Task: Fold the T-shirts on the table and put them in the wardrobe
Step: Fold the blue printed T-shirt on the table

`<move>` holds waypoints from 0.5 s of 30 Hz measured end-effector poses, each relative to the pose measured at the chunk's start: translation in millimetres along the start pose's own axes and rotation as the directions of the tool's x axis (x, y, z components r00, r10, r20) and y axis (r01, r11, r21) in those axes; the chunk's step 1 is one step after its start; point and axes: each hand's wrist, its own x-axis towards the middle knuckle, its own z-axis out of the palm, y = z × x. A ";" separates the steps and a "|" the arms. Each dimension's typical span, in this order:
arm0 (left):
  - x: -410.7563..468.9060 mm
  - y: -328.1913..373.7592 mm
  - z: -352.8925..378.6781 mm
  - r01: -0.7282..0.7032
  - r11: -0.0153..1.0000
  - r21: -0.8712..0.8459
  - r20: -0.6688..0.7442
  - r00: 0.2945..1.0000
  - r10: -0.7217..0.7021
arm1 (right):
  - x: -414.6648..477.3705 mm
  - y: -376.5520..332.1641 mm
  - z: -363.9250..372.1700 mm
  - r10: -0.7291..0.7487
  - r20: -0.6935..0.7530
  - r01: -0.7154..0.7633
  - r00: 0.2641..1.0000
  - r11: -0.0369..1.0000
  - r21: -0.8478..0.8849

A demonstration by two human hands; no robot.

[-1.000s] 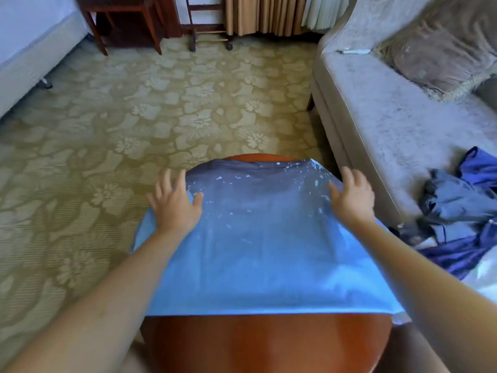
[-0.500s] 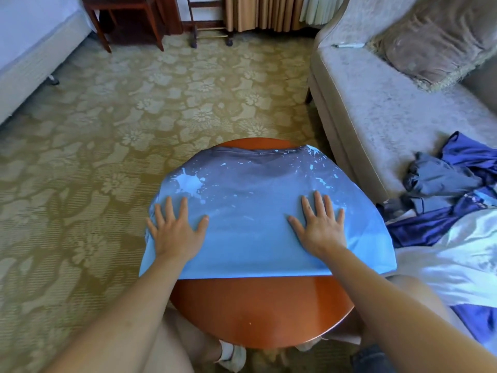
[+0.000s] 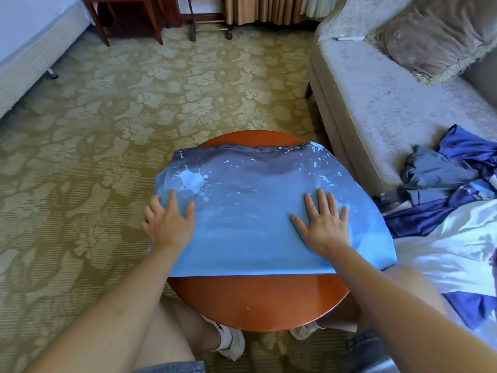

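A blue T-shirt [image 3: 255, 211] with white splatter marks, fading to dark grey at its far edge, lies folded flat over the round wooden table [image 3: 258, 300]. Its sides droop past the table's rim. My left hand [image 3: 168, 223] rests on the shirt's left edge, fingers spread and straight. My right hand [image 3: 321, 222] presses flat on the shirt's right half, fingers spread. Neither hand grips the cloth.
A pile of blue, grey and white clothes [image 3: 451, 189] lies on the grey sofa [image 3: 376, 98] at the right, beside a cushion [image 3: 435, 36]. A bed [image 3: 29, 41] stands far left, wooden furniture legs [image 3: 129, 20] at the back. Patterned carpet surrounds the table.
Both hands slid from the shirt's far part toward me along the cloth and now lie flat on its middle. The view has tilted down, showing more of the table's near edge.
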 end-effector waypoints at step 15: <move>27.4 -12.9 -13.1 0.112 0.941 -0.320 0.066 0.993 -0.095 | 11.3 1.7 -3.0 -0.019 0.015 0.020 1.000 0.999 -0.039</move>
